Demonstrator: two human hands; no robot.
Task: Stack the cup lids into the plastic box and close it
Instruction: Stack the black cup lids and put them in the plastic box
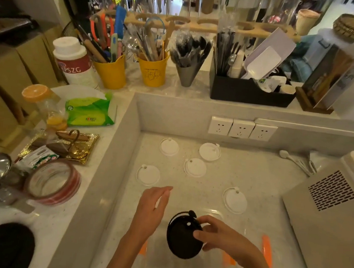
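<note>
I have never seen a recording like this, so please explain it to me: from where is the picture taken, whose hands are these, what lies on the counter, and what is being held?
There is no machine here. A person wears one camera on the head, which looks forward and down, so you see that person's own two bare hands.

The right hand holds a black cup lid over a clear plastic box with orange latches. The left hand is open and holds nothing.

Five white cup lids lie apart on the pale counter, beyond the box. Three wall sockets are behind them, and a white appliance stands at the right. On the higher ledge at the left are a roll of tape and a pack of tissues.
</note>
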